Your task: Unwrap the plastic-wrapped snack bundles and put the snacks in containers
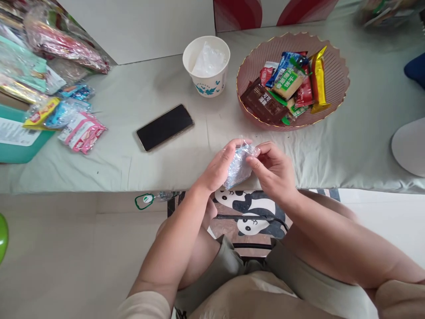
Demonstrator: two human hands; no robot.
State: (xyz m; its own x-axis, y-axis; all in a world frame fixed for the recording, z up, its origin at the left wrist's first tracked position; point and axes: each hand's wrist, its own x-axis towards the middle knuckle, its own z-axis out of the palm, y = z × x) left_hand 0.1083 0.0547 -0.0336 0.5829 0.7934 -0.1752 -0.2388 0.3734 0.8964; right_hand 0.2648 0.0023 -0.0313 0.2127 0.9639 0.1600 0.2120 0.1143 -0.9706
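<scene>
A small packet in clear, shiny plastic wrap (238, 167) is held between my two hands at the front edge of the covered table. My left hand (219, 166) wraps round its left side, thumb and fingers closed on it. At its upper right corner, my right hand (274, 168) pinches the plastic between thumb and fingertips. Through the crinkled film the packet looks pale blue; its contents cannot be made out. Just beyond my hands stands a pink ribbed bowl with a gold rim (244, 84), holding several wrapped snacks (288, 84).
A paper cup (209, 86) with crumpled clear plastic (208, 61) inside stands beyond my hands. Left of them lies a black phone (165, 127). Packaged goods (66, 44) and a teal box (20, 146) crowd the left side. A white rounded object (411, 146) sits at the right edge.
</scene>
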